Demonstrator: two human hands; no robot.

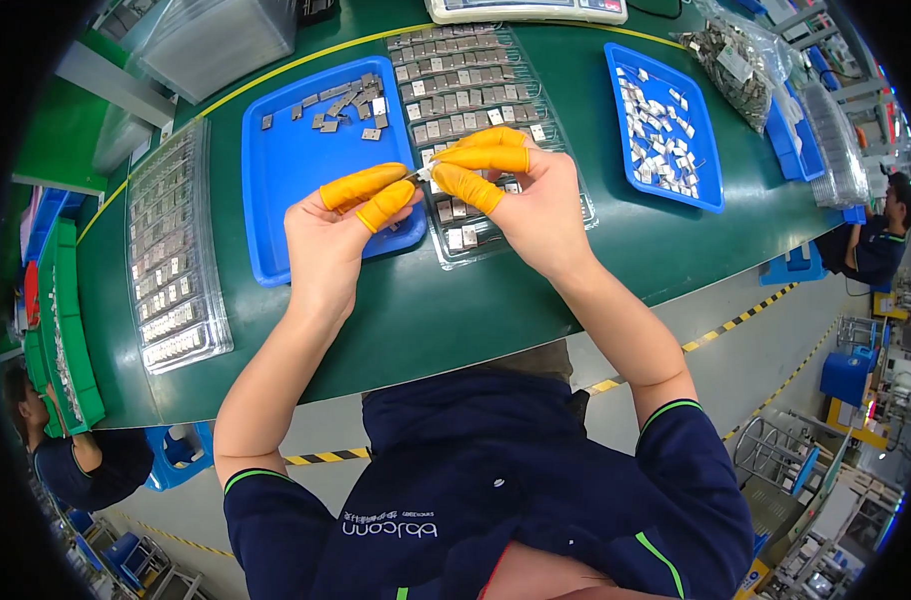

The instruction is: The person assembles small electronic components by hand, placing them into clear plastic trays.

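The green tabletop point(426, 330) carries a blue tray point(296, 190) beside a clear tray point(458, 260), between its far and near edges. Above where they adjoin, your left hand point(326, 230) and right hand point(536, 205) meet, fingertips pinched closed on a small metal part point(425, 173). You seem to be at two-handed fine handling; the next move calls for a light, steady grip.

- Left hand point(324, 232) and right hand point(542, 202), in yellow finger covers point(364, 187), pinch a small part point(425, 173) above a green worktop point(406, 325).
- Left: a large blue tray point(306, 195) of loose grey pieces point(372, 134).
- Beneath the right hand: a clear tray point(532, 92) of metal parts point(462, 238) in rows.
- Right: a smaller blue tray point(703, 188).
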